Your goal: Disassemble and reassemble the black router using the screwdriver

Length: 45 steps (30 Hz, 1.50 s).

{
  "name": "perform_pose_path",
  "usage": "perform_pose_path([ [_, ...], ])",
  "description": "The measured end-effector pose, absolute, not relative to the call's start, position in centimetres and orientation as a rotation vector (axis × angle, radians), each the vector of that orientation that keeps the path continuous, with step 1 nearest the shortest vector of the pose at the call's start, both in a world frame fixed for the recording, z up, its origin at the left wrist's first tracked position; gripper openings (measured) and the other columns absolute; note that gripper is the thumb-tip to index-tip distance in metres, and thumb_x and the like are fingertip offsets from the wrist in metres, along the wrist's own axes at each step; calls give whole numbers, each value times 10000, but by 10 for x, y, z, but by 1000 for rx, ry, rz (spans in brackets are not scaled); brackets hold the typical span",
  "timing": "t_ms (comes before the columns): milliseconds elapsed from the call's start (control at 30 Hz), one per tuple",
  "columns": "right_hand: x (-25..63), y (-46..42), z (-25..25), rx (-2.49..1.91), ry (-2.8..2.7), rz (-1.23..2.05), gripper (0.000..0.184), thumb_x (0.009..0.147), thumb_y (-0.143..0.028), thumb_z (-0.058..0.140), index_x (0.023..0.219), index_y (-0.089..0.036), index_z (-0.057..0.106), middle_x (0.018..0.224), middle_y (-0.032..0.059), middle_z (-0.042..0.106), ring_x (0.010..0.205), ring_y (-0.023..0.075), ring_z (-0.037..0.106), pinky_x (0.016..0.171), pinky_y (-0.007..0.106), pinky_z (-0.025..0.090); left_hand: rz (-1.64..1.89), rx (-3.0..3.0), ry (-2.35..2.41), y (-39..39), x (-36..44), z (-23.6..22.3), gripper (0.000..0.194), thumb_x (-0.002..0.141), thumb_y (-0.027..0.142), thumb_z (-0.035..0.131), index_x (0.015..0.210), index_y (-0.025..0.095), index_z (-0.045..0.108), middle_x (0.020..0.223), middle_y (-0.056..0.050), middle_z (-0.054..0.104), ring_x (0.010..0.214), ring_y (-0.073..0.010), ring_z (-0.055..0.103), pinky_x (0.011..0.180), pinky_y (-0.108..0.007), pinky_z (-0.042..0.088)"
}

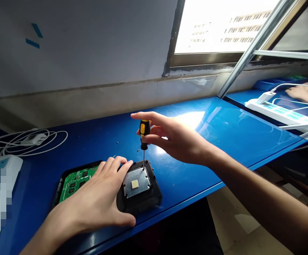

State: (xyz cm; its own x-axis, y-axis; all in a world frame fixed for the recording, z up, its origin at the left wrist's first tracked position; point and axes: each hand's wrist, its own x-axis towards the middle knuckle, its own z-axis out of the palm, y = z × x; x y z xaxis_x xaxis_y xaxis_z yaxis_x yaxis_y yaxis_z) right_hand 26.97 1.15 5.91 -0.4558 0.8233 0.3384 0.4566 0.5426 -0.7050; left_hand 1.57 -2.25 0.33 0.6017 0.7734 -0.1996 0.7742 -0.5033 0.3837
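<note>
My right hand (167, 136) grips a black and yellow screwdriver (144, 132), held upright with the index finger over its top. The tip meets the far corner of a silver metal plate (140, 179), which carries a small pale square pad (135, 184). That plate sits in a black plastic housing (155, 191). Across the housing's left side lies my left hand (103, 194), fingers at the far edge and thumb at the near edge, holding it. Partly under this hand is another black shell with a green circuit board (74, 182). Whether the tip sits in a screw is too small to tell.
Small dark screws (117, 142) lie beyond the housing on the blue table (191, 177). A coiled white cable with an adapter (37, 139) is at the left. At the right are a metal frame post (239, 71), a power strip (284, 111) and another person's hands (300, 92).
</note>
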Motion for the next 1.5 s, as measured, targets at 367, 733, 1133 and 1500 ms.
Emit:
perform_pose_path([
  [367, 313, 53, -10, -997, -1493, 852, 575, 905, -417, 761, 1405, -211, 566, 917, 20, 734, 855, 196, 760, 687, 322, 626, -107, 2378, 1300, -24, 4, -2, 1148, 647, 422, 874, 1622, 399, 268, 1519, -70, 401, 1418, -371, 391, 1190, -564, 416],
  [733, 305, 47, -13, -954, -1500, 909, 499, 928, -367, 746, 1368, -223, 558, 900, -8, 695, 761, 163, 751, 710, 329, 657, -155, 2426, 1351, -26, 3, -1, 1177, 663, 394, 873, 1611, 475, 179, 1540, -37, 371, 1405, -375, 408, 1151, -554, 465],
  [1133, 302, 40, -5, -976, -1391, 938, 452, 903, -347, 778, 1298, -253, 580, 881, -3, 741, 885, 200, 773, 715, 330, 662, -88, 2456, 1331, -22, 3, 1, 1157, 715, 489, 884, 1649, 383, 208, 1555, -102, 396, 1394, -408, 432, 1107, -571, 498],
  [1500, 290, 33, -9, -966, -1408, 1091, 462, 893, -386, 784, 1287, -249, 586, 939, 7, 761, 822, 168, 755, 704, 307, 639, 46, 2470, 1255, -20, 14, 9, 864, 774, 610, 849, 1517, 468, 432, 1578, -55, 363, 1433, -426, 375, 1105, -653, 481],
])
